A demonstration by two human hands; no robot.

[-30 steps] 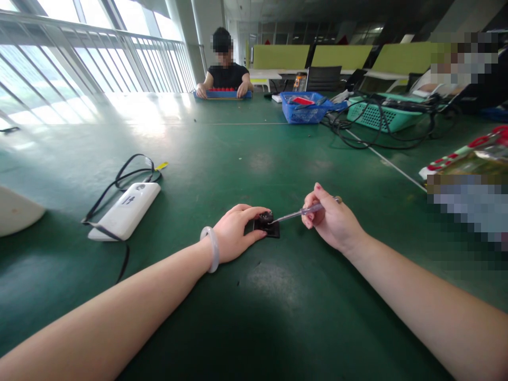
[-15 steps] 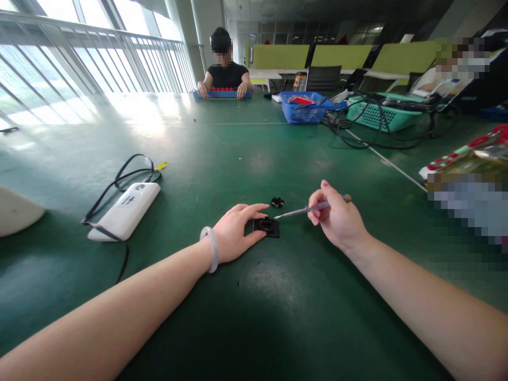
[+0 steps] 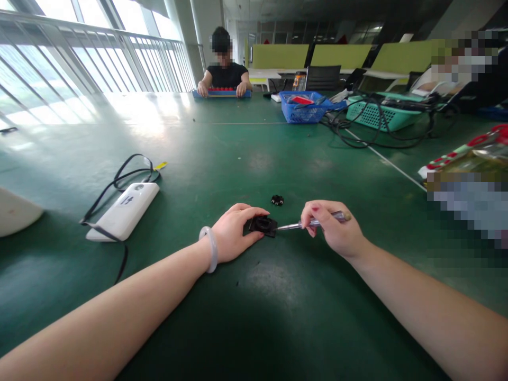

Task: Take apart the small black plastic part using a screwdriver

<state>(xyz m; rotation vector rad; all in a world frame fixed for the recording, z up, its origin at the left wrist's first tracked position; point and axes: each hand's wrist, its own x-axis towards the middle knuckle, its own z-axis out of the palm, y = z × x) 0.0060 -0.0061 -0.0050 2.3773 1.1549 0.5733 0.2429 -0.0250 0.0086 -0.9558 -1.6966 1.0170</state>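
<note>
1. One small black round part (image 3: 277,200) lies loose on the surface (image 3: 206,153), just beyond the fingertips of the left hand (image 3: 234,233).
2. Left hand: thumb and fingers pinching the black piece (image 3: 264,225) low at the surface.
3. Right hand (image 3: 335,230): pinching a screwdriver-like tool (image 3: 292,226), tip at the piece's right edge. Touching or just short, can't tell.
4. Progress, my read: mid-job. Round part looks detached; black piece looks unfinished. What's left on it: too dark and small to tell.
5. Surface: green, glossy, scuffed on the near side of the hands. White device (image 3: 126,214) with black cord (image 3: 103,197) well left of left hand.
6. Far beyond right hand: blue basket (image 3: 304,110), teal basket (image 3: 391,117), tangled cables (image 3: 337,127).
7. Room: person (image 3: 226,76) facing, far beyond left hand, at blue tray (image 3: 222,94); railing (image 3: 79,27) off to the left; green partitions (image 3: 280,55) farthest ahead.
</note>
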